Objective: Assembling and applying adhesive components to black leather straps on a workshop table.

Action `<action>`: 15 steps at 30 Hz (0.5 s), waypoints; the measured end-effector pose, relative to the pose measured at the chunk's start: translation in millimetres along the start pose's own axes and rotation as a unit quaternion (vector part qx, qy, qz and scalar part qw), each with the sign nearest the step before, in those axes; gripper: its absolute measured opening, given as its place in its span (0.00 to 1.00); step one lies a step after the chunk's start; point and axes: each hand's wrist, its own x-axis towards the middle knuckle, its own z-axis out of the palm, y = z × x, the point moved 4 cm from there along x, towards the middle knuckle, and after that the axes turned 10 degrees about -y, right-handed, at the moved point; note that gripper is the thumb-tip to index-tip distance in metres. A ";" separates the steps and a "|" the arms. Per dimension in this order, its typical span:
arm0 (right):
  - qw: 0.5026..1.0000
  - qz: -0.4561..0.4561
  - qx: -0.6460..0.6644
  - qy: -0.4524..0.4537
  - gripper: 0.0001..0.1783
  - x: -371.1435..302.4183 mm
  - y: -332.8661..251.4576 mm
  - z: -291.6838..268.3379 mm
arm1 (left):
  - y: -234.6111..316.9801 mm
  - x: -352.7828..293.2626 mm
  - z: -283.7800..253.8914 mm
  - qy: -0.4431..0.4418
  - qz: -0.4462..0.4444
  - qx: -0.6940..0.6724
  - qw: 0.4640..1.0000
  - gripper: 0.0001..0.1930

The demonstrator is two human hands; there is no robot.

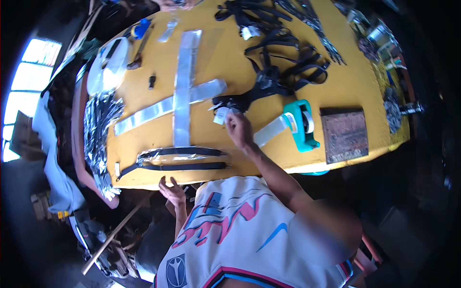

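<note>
My right hand (238,130) is closed, fingers pinched at the edge of a white tag (221,115). The tag lies against the end of a bundle of black straps (261,89), which look like suspenders. At the table's near edge, my left hand (172,193) holds nothing, its fingers apart and slightly curled. Just beyond it lies a pair of black suspenders (187,167), partly in a clear plastic sleeve. Two long clear plastic sleeves cross in the middle: an upright one (182,110) and a slanted one (144,116).
A green tape dispenser (302,126) stands right of my right hand, beside a dark reddish board (344,134). More black straps (249,12) lie at the back. Shiny plastic packs (98,139), a round white disc (109,67) and a hammer (137,60) occupy the left side.
</note>
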 end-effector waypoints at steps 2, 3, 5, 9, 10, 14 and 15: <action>0.991 -0.084 0.021 -0.099 0.10 6.2 -41.9 50.8 | 8.9 13.2 0.3 -0.011 0.012 -0.047 0.999 0.19; 0.979 -0.117 0.028 -0.166 0.13 8.5 -64.6 77.2 | 8.2 18.9 -0.5 -0.005 0.029 -0.063 0.998 0.19; 0.966 -0.177 -0.052 -0.179 0.21 15.4 -61.2 134.0 | 36.3 40.5 -1.8 0.001 0.114 -0.026 0.993 0.18; 0.921 -0.187 -0.198 -0.279 0.30 21.5 -53.5 189.5 | 34.0 53.2 -12.2 0.000 0.111 -0.082 0.990 0.16; 0.934 -0.198 -0.176 -0.240 0.27 20.8 -49.5 190.6 | 31.5 53.1 -16.4 0.011 0.113 -0.105 0.988 0.15; 0.960 -0.163 -0.115 -0.196 0.15 25.1 -32.8 203.0 | -15.0 51.8 -20.4 0.008 0.119 -0.116 0.986 0.12; 0.959 -0.162 -0.123 -0.198 0.15 25.7 -31.4 206.3 | -21.6 55.9 -22.6 0.006 0.116 -0.124 0.985 0.12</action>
